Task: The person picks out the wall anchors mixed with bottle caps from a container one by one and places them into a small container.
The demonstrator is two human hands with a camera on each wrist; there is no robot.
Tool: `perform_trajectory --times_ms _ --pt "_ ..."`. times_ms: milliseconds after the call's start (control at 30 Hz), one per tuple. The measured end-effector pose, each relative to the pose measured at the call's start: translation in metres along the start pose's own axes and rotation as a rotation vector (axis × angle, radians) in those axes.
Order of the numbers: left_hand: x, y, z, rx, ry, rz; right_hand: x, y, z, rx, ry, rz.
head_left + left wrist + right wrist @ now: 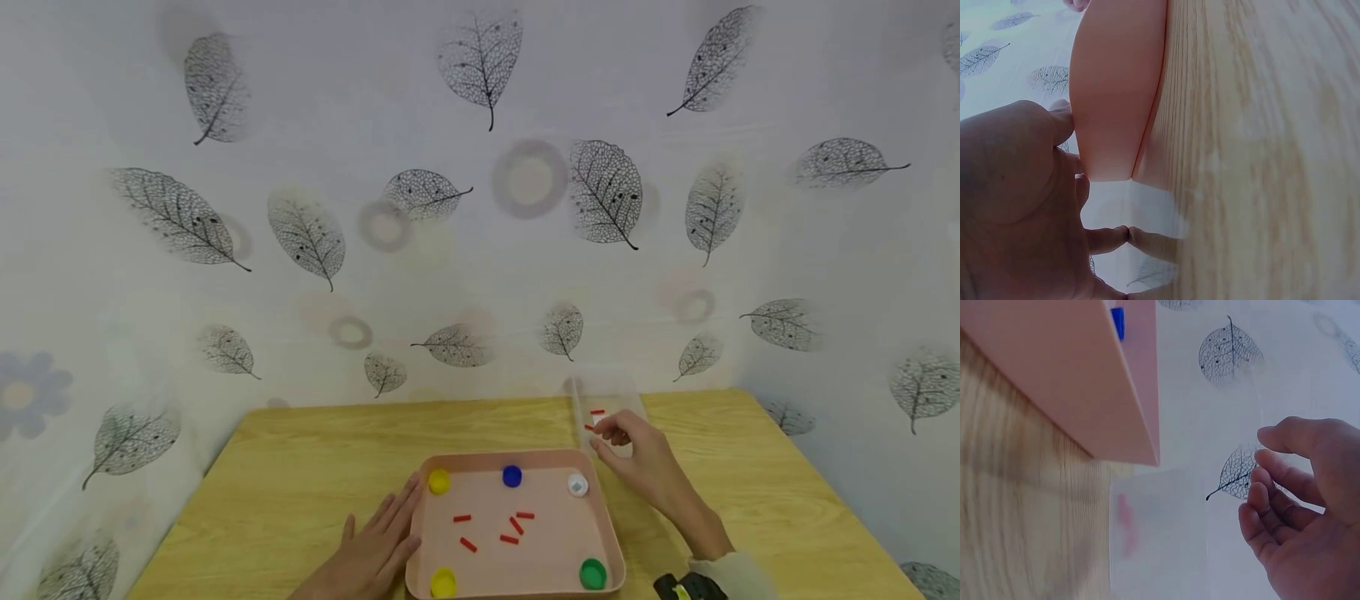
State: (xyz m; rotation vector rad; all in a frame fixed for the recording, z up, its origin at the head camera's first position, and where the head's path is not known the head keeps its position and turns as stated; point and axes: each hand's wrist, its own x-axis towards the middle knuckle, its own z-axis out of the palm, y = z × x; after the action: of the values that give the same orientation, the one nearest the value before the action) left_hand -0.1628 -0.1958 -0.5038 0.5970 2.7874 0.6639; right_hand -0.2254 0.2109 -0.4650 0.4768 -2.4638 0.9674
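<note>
My left hand (372, 546) lies with its fingers extended against the left side of a pink tray (517, 461), thumb at the rim. Several short red sticks (468, 544) are scattered in the middle of the tray. Over a clear plastic box (609, 385) behind the tray's right corner hovers my right hand (641, 454), its fingers loosely bent. In the right wrist view nothing shows between the thumb and fingers of this hand (1300, 500). A couple of red sticks (597, 412) show in the box, one close to the fingertips.
Round caps sit near the tray's edges: a yellow cap (438, 481) and another yellow cap (443, 582) at left, a blue cap (512, 476) at the back, a white cap (577, 484) and a green cap (592, 573) at right. Behind the wooden table (300, 475) hangs a leaf-patterned backdrop (420, 275).
</note>
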Motion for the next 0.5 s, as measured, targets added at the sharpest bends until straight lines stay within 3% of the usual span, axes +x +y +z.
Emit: perform_trajectory --times_ms 500 --pt "0.0 -0.001 0.002 -0.018 0.0 -0.016 -0.019 -0.026 0.025 0.196 0.006 -0.077"
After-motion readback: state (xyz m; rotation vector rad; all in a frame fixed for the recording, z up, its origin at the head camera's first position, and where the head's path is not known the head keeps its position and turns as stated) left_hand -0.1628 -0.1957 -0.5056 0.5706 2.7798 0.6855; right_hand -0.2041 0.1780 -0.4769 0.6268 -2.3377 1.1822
